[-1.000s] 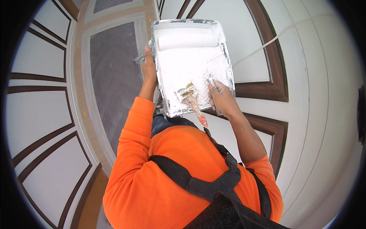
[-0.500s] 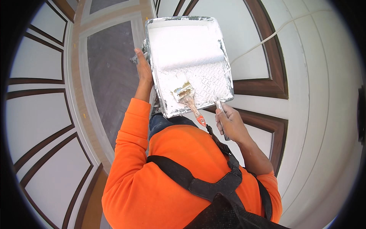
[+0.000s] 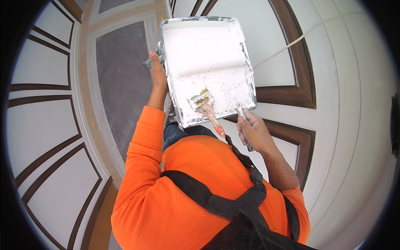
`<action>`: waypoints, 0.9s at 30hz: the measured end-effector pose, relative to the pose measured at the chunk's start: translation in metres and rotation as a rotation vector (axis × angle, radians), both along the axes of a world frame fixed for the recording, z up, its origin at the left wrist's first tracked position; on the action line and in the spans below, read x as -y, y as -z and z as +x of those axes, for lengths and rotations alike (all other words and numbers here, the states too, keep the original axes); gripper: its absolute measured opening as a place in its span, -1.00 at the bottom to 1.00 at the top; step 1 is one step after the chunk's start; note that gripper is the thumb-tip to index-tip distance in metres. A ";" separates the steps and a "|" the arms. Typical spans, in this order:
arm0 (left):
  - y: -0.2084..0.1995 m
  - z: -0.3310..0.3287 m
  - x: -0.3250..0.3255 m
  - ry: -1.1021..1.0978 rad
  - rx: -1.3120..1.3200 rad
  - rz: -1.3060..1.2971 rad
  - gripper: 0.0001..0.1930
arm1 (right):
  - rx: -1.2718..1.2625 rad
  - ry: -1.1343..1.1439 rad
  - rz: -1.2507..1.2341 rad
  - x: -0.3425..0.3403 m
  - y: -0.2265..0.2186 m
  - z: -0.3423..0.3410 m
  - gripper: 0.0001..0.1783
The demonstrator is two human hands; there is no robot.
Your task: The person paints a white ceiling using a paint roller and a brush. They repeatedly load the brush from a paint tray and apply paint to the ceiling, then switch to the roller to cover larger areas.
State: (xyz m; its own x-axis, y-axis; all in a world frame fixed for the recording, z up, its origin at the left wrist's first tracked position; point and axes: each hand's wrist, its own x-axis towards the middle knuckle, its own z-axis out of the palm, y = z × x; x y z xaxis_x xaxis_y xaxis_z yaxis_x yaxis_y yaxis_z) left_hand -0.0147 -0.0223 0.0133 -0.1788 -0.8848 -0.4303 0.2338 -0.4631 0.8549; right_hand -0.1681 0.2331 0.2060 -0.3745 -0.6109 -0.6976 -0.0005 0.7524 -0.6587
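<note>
The roller [image 3: 212, 64] is laid crosswise in the tray [image 3: 200, 19], about halfway between its far and near ends, and its sleeve is coated all over with white paint [image 3: 200, 39], so that it is barely told apart from the pool beyond it. A thin wire is seen at the right end of the sleeve, and the grey, paint-smeared handle [image 3: 249, 144] is brought out over the near right corner of the tray. This handle is gripped by the right hand [image 3: 254, 131], whose fingers are curled closed around it, with the forearm bent in from the lower right. The tray is held up in front of the body by the left hand [image 3: 157, 75], which is pressed against the left side with the thumb laid along the wall; the other fingers are mostly hidden, so how far they are closed cannot be fully told. The far part of the tray is filled with smooth white paint, while a raised diamond pattern is shown through the coating on the near slope. The brush [image 3: 207, 110] is rested on that slope, its bristles stained yellowish brown and pointed away, its red-tipped handle extended past the near rim toward the orange shirt [image 3: 187, 166].
</note>
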 end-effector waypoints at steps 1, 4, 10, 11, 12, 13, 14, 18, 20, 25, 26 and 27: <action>0.007 0.000 0.002 0.008 -0.017 0.011 0.15 | 0.008 -0.005 -0.003 0.002 0.003 0.003 -0.64; 0.005 -0.001 0.002 -0.008 -0.054 0.053 0.14 | 0.027 0.007 -0.066 0.018 0.016 0.003 -0.73; 0.005 0.000 0.002 0.003 -0.115 0.052 0.12 | -0.005 -0.001 -0.070 0.008 -0.001 0.001 -0.70; 0.006 -0.001 0.002 -0.008 -0.119 0.065 0.12 | 0.022 -0.003 -0.036 -0.001 -0.001 -0.003 -0.70; 0.006 -0.001 0.003 -0.016 -0.123 0.073 0.12 | 0.022 -0.009 -0.023 -0.004 0.002 -0.002 -0.72; 0.010 -0.001 0.004 -0.011 -0.142 0.065 0.12 | 0.022 -0.014 -0.010 -0.007 0.005 -0.001 -0.73; 0.018 -0.001 0.006 -0.005 -0.161 0.057 0.12 | 0.022 -0.019 0.002 -0.008 0.007 0.000 -0.74; 0.034 0.000 0.011 0.004 -0.256 0.074 0.13 | -0.009 -0.029 -0.096 0.023 0.015 0.001 -0.70; 0.040 0.001 0.013 0.022 -0.263 0.064 0.12 | 0.010 0.019 -0.136 0.029 0.022 0.000 -0.65; 0.037 0.001 0.010 0.005 -0.268 0.094 0.12 | -0.009 -0.017 -0.059 0.001 -0.006 -0.002 -0.56; 0.033 0.000 0.009 0.003 -0.279 0.104 0.12 | -0.001 -0.025 -0.038 -0.003 -0.007 -0.002 -0.55; 0.029 0.000 0.009 0.004 -0.290 0.107 0.12 | -0.003 -0.031 -0.026 -0.004 -0.005 -0.001 -0.55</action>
